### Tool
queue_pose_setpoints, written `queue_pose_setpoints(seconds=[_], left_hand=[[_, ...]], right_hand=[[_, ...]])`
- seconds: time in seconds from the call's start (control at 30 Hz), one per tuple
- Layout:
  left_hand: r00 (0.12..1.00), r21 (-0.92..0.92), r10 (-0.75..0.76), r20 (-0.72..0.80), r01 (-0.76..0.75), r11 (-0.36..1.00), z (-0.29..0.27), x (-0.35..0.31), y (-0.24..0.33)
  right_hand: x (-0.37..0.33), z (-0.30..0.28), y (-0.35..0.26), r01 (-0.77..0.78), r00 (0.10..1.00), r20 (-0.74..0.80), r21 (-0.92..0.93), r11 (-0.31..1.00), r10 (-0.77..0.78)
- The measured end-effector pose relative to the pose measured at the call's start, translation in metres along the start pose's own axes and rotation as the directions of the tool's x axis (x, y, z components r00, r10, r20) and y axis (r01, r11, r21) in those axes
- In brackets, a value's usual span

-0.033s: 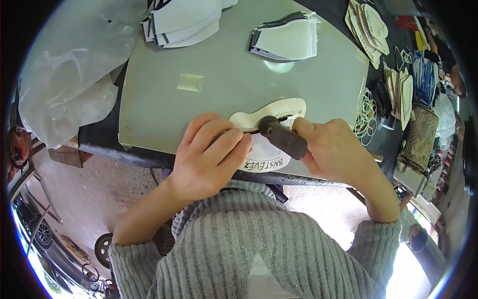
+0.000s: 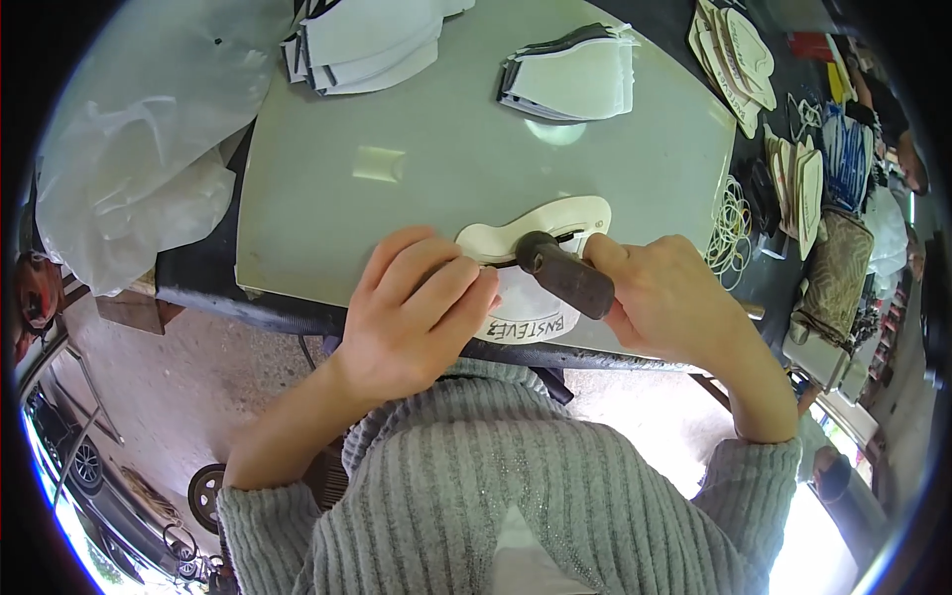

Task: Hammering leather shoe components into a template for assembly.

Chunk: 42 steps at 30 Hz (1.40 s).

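My right hand is wrapped round a hammer with a dark metal head; a bit of its handle shows past the wrist. The head hangs over a pale insole-shaped pattern and hides part of it. Below that pattern, nearer me, lies a white curved piece with black handwriting along its edge. My left hand rests at the left side of these pieces, fingers bent and close together. Its fingertips are partly hidden, and what they hold, if anything, does not show.
A pale green board covers the dark table. Stacks of cut white pieces and a smaller stack lie at the far side. Patterns and tangled cord are on the right; a plastic bag is on the left.
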<state>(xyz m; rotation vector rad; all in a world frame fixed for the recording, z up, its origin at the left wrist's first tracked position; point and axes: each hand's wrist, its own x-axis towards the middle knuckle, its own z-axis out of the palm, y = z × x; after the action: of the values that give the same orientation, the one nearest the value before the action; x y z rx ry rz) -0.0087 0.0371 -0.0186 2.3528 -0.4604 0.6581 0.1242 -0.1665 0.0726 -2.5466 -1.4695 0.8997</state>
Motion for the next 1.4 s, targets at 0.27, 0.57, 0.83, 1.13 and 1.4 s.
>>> queue_pose_setpoints(seconds=[0.27, 0.57, 0.83, 1.13, 1.4], left_hand=[[0.999, -0.016, -0.046, -0.002, 0.046, 0.999, -0.002, -0.002, -0.001], [0.999, -0.050, -0.040, -0.012, 0.039, 0.998, 0.000, -0.004, -0.003], [0.999, -0.021, -0.046, -0.021, 0.045, 0.999, -0.004, -0.002, -0.001], [0.994, -0.018, -0.084, -0.064, 0.083, 0.996, -0.001, -0.006, 0.000], [0.993, -0.001, -0.097, -0.067, 0.097, 0.995, -0.002, -0.008, 0.001]], right_hand=[[0.007, -0.006, 0.006, 0.103, 0.989, 0.098, 0.039, 0.994, -0.107], [0.002, 0.006, -0.012, 0.052, 0.998, 0.036, -0.018, 0.998, -0.052], [0.007, 0.014, -0.032, -0.004, 0.995, -0.102, -0.003, 1.000, 0.004], [-0.003, 0.014, -0.040, 0.083, 0.881, -0.471, 0.266, 0.960, 0.054], [0.004, 0.021, -0.038, 0.027, 0.944, -0.326, 0.202, 0.979, 0.041]])
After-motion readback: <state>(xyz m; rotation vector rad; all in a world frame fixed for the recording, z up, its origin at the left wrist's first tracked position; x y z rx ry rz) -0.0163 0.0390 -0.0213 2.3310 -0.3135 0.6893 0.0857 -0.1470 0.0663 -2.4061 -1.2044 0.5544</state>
